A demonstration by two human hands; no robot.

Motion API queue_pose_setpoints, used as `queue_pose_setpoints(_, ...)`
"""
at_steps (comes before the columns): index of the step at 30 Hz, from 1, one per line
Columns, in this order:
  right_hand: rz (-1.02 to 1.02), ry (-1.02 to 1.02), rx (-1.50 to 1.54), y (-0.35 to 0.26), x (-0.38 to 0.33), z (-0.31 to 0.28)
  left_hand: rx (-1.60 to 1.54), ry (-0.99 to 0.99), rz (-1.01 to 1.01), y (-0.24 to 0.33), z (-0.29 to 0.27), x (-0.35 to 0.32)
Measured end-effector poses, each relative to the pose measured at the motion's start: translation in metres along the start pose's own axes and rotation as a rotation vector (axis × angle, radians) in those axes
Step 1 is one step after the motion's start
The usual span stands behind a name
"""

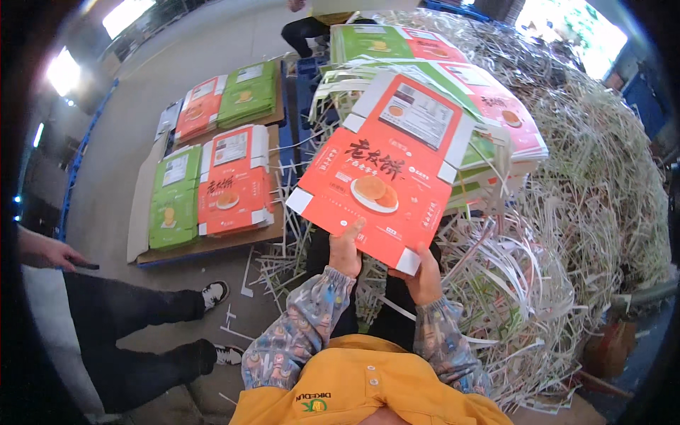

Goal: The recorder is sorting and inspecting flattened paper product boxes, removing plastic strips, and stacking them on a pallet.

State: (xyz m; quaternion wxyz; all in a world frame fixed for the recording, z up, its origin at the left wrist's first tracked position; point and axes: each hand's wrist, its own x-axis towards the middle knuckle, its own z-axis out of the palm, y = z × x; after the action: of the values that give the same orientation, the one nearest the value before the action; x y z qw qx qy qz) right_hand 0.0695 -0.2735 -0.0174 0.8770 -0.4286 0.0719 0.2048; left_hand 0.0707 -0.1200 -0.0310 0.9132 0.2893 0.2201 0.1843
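A flat red carton blank (333, 166) with white corner flaps is held up in front of me, tilted, its printed side showing round cakes on a plate. It may be more than one layer; I cannot tell. My left hand (346, 249) grips its near edge, the thumb on the printed face. Closed on the near right corner, beside a white flap, is my right hand (421, 275). Behind the blank lies a stack of green and red printed sheets (520, 124), partly hidden by it.
Left of me, a pallet (166, 262) bears cardboard and several stacks of green blanks (173, 205) and red blanks (237, 184). Paper strips (581, 184) heap up on the right and around my legs. One person (134, 312) stands at left holding a dark object; another (308, 32) is at the far side.
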Motion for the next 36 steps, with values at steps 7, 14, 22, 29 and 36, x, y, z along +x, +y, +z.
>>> queue_pose_setpoints(7, 0.019, -0.071, 0.115, -0.054, 0.056, -0.016, 0.104, 0.039, -0.046, 0.048, 0.016, -0.025)
queue_pose_setpoints(14, -0.02, 0.04, 0.082, -0.109, 0.104, 0.002, 0.183, 0.048, -0.198, 0.098, 0.041, -0.042)
queue_pose_setpoints(22, -0.033, 0.17, -0.173, -0.132, 0.11, -0.001, 0.159, 0.158, -0.301, 0.104, 0.037, -0.047)
queue_pose_setpoints(29, -0.147, 0.191, -0.251, -0.151, 0.086, 0.061, -0.156, 0.184, -0.451, 0.081, 0.012, -0.082)
queue_pose_setpoints(36, -0.086, 0.101, -0.162, -0.159, 0.08, 0.072, -0.104, 0.202, -0.341, 0.079, 0.009, -0.107)
